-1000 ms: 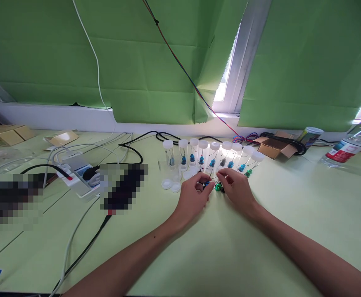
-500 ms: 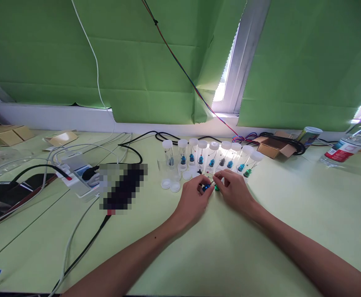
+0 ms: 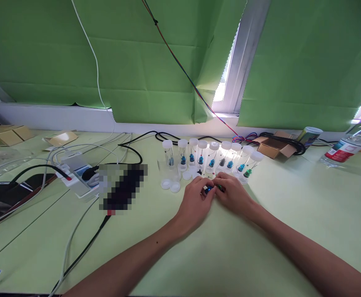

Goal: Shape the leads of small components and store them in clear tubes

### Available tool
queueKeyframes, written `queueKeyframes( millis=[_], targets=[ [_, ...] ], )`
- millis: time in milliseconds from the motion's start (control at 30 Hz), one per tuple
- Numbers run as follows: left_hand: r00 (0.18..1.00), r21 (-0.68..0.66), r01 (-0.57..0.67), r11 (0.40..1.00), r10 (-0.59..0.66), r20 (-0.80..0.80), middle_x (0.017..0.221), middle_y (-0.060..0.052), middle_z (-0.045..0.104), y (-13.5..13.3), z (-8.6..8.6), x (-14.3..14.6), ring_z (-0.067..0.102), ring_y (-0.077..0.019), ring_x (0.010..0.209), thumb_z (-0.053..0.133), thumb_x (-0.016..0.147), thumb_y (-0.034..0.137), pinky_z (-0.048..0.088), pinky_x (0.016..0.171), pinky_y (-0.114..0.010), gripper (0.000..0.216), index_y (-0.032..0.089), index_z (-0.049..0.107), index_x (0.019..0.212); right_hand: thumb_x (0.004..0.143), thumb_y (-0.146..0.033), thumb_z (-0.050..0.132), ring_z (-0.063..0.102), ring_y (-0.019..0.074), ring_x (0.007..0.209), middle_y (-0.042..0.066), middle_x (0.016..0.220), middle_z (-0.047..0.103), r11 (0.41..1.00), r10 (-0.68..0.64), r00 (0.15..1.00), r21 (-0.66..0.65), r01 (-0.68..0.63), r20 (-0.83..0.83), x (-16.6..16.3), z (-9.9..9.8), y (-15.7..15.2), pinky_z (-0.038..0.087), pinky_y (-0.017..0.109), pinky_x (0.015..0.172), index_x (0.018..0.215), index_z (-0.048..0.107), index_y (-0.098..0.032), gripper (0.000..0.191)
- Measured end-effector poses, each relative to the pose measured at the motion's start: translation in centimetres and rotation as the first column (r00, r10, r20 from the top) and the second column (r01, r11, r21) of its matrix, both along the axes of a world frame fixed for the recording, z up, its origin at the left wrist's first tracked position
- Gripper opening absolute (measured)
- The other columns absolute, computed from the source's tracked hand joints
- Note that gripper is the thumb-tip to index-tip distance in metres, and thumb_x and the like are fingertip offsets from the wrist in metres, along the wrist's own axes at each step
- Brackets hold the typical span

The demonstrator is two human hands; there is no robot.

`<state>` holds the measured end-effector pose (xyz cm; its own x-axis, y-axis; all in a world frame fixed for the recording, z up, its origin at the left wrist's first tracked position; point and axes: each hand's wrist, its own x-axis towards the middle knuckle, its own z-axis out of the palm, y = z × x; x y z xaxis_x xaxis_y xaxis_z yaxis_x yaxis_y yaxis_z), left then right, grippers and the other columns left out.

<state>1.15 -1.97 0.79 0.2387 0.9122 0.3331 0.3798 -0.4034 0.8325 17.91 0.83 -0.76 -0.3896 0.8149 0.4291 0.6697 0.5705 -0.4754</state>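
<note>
My left hand (image 3: 196, 197) is closed, thumb and fingers pinching a small shiny blue piece (image 3: 208, 189). Close against it, my right hand (image 3: 233, 193) is also closed, with a small green piece (image 3: 220, 187) at its fingertips. The fingers hide much of both pieces, so their exact kind cannot be made out. Just beyond the hands stands a row of clear tubes with white caps (image 3: 202, 144). Blue, grey or green pieces on thin stems, such as this blue one (image 3: 200, 159), show inside. A small black piece (image 3: 199, 172) lies before the row.
Loose white caps (image 3: 175, 187) and an uncapped clear tube (image 3: 162, 167) are left of my hands. A power strip (image 3: 80, 177) with tangled cables lies further left. Back right are an open cardboard box (image 3: 269, 147), a can (image 3: 309, 135) and a plastic bottle (image 3: 346, 148).
My hands have drawn closer together at the fingertips. The green piece has shifted slightly right with my right hand, and the blue piece a little right with my left.
</note>
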Motion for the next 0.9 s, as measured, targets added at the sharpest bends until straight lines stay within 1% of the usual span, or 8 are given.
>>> queueKeyframes(
  millis=[100,233,367,667,800,900],
  targets=[
    [0.999,0.024,0.014,1.0,-0.013,-0.037,0.086,-0.003,0.06,-0.22,-0.25,0.16,0.053,-0.0132,0.069,0.051,0.089,0.027,0.044,0.063,-0.027,0.017,0.02,0.065,0.085,0.078,-0.008,0.048,0.054,0.0142,0.07,0.003,0.083,0.059,1.0,0.012,1.0,-0.004,-0.012,0.022,0.03,0.15,-0.08,0.04,0.025,0.063,0.079,0.068,-0.02,0.023],
    [0.997,0.042,0.036,0.998,-0.033,-0.07,0.083,-0.003,0.06,-0.43,-0.56,0.34,0.05,-0.0121,0.063,0.052,0.088,0.025,0.043,0.059,-0.027,0.016,0.02,0.066,0.084,0.074,-0.005,0.047,0.05,0.0135,0.067,0.002,0.079,0.056,1.0,-0.008,0.999,-0.012,0.008,0.043,-0.01,0.16,-0.24,0.037,0.024,0.059,0.074,0.067,-0.02,0.025],
    [0.995,0.053,0.059,0.997,-0.054,-0.087,0.084,-0.002,0.062,-0.48,-0.69,0.42,0.048,-0.0109,0.059,0.053,0.086,0.022,0.041,0.058,-0.026,0.014,0.02,0.066,0.085,0.073,-0.005,0.049,0.05,0.0126,0.065,0.002,0.08,0.056,1.0,-0.002,0.999,-0.018,0.002,0.039,-0.02,0.02,-0.24,0.037,0.024,0.059,0.071,0.066,-0.02,0.023],
    [0.99,0.074,0.067,0.995,-0.057,-0.131,0.081,-0.001,0.062,-0.5,-0.81,0.4,0.049,-0.0113,0.061,0.053,0.087,0.021,0.04,0.059,-0.026,0.011,0.02,0.063,0.086,0.07,-0.004,0.048,0.052,0.0131,0.066,0.002,0.079,0.056,1.0,0.016,0.997,-0.004,-0.016,0.07,0.04,0.06,-0.19,0.039,0.023,0.06,0.073,0.065,-0.02,0.024],
    [0.99,0.085,0.056,0.995,-0.044,-0.132,0.082,-0.001,0.061,-0.55,-0.57,0.33,0.05,-0.0118,0.063,0.051,0.088,0.021,0.04,0.061,-0.027,0.012,0.02,0.063,0.087,0.07,-0.003,0.046,0.05,0.0134,0.065,0.001,0.076,0.054,1.0,0.008,0.997,0.005,-0.008,0.082,0.05,0.05,-0.19,0.038,0.024,0.061,0.073,0.064,-0.02,0.025],
    [0.991,0.1,0.041,0.994,-0.028,-0.128,0.081,-0.001,0.061,-0.58,-0.31,0.33,0.05,-0.0118,0.064,0.051,0.089,0.022,0.04,0.061,-0.027,0.012,0.02,0.063,0.088,0.07,-0.003,0.046,0.051,0.0137,0.067,0.002,0.077,0.055,1.0,0.015,0.996,0.012,-0.016,0.087,0.12,-0.03,-0.18,0.038,0.024,0.062,0.075,0.065,-0.02,0.026]
  ],
)
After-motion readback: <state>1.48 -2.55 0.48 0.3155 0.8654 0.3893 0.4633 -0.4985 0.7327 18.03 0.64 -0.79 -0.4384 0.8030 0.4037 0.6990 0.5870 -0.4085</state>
